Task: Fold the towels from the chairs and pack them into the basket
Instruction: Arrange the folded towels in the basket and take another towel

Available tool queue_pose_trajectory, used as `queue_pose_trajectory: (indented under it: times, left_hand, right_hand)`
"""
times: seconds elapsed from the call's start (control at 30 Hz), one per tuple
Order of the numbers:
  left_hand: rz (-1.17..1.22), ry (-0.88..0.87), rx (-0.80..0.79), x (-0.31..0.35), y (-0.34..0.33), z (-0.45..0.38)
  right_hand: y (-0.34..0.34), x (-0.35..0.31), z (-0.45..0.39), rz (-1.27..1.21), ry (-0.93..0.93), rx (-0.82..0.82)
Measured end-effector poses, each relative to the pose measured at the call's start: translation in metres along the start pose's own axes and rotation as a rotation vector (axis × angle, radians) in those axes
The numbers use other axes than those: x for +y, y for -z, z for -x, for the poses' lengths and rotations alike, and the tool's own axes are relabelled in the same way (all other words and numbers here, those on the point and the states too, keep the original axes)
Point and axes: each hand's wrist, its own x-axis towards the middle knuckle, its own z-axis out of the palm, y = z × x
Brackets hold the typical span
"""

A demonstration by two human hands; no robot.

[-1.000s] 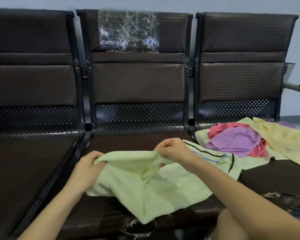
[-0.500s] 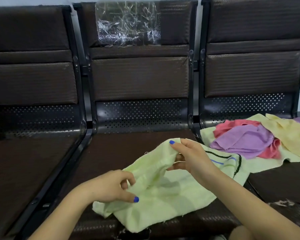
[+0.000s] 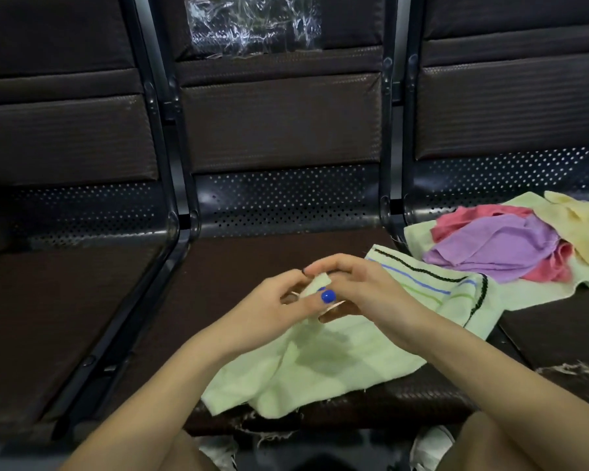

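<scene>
Head view: towel (image 3: 320, 362) corners, earlier held apart, are now pinched together by left hand (image 3: 279, 304) and right hand (image 3: 364, 290); first fold is judged begun.

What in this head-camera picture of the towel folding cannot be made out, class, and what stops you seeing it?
- Basket: nowhere in the head view.
- Held corner of the light green towel: mostly covered by the left hand and right hand.
- Yellow towel: cut off by the right edge.
- Pink towel: largely hidden under the purple towel.
- Floor items between the knees: dark, unidentifiable.
</scene>
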Motion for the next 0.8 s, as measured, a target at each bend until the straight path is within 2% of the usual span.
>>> queue_pose_trajectory:
  times: [0.1,0.2,0.3,0.4,0.6,0.7,0.73,0.8]
  left_hand:
    - [-0.016,-0.049,0.020,-0.005,-0.004,-0.003]
    - [-0.038,-0.128,0.097,-0.010,0.001,-0.003]
    - [-0.154,-0.163,0.147,-0.016,0.005,-0.003]
    - [-0.153,-0.206,0.233,-0.013,0.002,0.000]
    - [-0.128,-0.196,0.441,-0.011,0.005,-0.008]
    - [-0.155,-0.135,0.549,-0.023,0.017,-0.014]
    - [-0.161,-0.108,0.586,-0.029,0.023,-0.016]
    - [-0.148,-0.054,0.692,-0.038,0.034,-0.021]
  right_hand:
    - [-0.005,0.000,0.002,-0.035,0.011,-0.092]
    - [-0.009,-0.001,0.002,-0.072,0.007,-0.037]
    - [-0.011,0.003,0.001,0.192,0.088,0.076]
    - [-0.012,0.006,-0.001,0.396,0.158,0.082]
    - [-0.017,0.004,-0.001,0.377,0.257,0.035]
    - [-0.018,0.003,0.002,0.338,0.223,-0.034]
    - [-0.018,0.004,0.004,0.419,0.228,-0.057]
    - [-0.014,0.006,0.008,0.751,0.392,-0.057]
